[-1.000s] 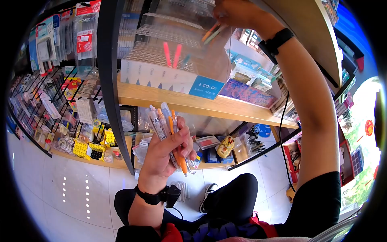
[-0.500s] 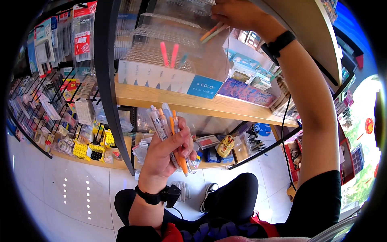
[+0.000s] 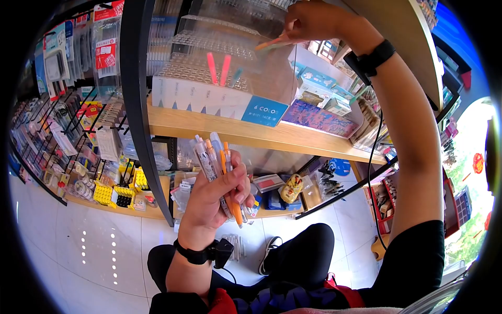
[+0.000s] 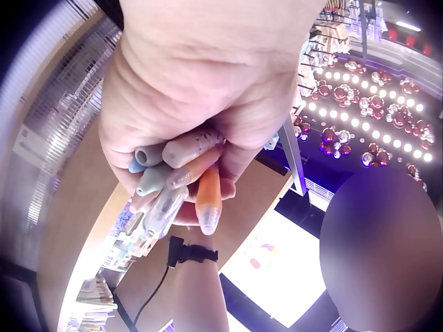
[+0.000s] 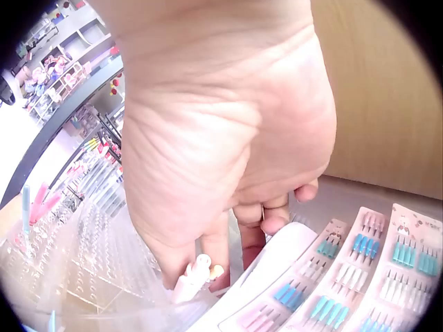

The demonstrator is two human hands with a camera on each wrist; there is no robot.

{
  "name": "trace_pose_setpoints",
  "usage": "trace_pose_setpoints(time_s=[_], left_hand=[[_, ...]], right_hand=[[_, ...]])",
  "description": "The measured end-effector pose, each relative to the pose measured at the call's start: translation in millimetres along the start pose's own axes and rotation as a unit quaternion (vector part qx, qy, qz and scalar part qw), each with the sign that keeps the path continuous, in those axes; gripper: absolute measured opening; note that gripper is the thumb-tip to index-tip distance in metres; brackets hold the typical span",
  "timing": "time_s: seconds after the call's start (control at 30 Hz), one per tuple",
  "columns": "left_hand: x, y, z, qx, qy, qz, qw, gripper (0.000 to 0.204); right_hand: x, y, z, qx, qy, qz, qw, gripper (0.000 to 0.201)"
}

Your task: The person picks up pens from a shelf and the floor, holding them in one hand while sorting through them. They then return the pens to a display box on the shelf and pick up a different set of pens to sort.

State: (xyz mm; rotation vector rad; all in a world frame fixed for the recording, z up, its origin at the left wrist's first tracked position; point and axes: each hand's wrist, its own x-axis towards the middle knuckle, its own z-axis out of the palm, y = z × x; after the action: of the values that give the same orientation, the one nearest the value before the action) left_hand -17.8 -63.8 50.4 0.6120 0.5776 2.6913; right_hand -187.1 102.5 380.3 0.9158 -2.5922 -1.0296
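My left hand [image 3: 209, 201] grips a bundle of several pens [image 3: 210, 162] in front of the lower shelf. In the left wrist view their ends poke out below the palm, an orange pen [image 4: 208, 197] among grey, pale green and clear ones. High up, my right hand [image 3: 319, 23] pinches slim pens [image 3: 269, 43], one of them orange, over the clear tiered pen stand [image 3: 201, 102]. Two pen ends [image 5: 196, 277] show between its thumb and fingers in the right wrist view. Two pink pens [image 3: 225, 70] stand in the stand's holes.
A black shelf post [image 3: 137, 99] rises left of the stand, with hanging packets [image 3: 107, 57] beyond it. Small boxes [image 3: 324, 97] stand to the right on the wooden shelf [image 3: 209, 125]. Below lie a yellow patterned pouch [image 3: 291, 189] and other goods. A cable [image 3: 370, 178] hangs from my right wrist.
My right hand has shifted a little to the right, and its pens now lie closer to level. My left hand keeps its hold on the bundle, almost still.
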Motion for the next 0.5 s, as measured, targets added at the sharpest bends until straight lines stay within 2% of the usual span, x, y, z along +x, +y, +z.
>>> trace_pose_setpoints(time_s=[0.03,0.1,0.23,0.3,0.33,0.4,0.5], left_hand=[[0.0,0.1,0.0,0.000,0.000,0.000,1.000,0.022],[-0.1,0.2,0.2,0.003,0.002,-0.003,1.000,0.022],[-1.5,1.9,2.4,0.008,0.007,-0.008,1.000,0.023],[-1.7,2.2,2.3,0.012,0.006,-0.007,1.000,0.024],[-1.9,2.6,2.5,0.012,0.006,-0.007,1.000,0.024],[-2.1,3.9,2.7,0.013,0.014,-0.010,1.000,0.026],[-2.2,4.3,2.5,0.016,0.015,-0.010,1.000,0.026]], right_hand=[[2.0,2.2,-1.4,0.000,0.000,0.000,1.000,0.031],[5.7,0.9,-8.0,0.059,-0.085,0.018,0.994,0.029],[13.2,-10.1,-17.4,0.026,-0.114,0.048,0.992,0.028],[19.4,-12.5,-25.8,-0.002,-0.216,0.010,0.976,0.030],[19.4,-14.0,-23.3,-0.002,-0.216,0.010,0.976,0.030],[20.6,-17.0,-16.3,-0.046,-0.134,0.053,0.988,0.032],[24.3,-10.5,-18.8,-0.025,-0.138,0.068,0.988,0.033]])
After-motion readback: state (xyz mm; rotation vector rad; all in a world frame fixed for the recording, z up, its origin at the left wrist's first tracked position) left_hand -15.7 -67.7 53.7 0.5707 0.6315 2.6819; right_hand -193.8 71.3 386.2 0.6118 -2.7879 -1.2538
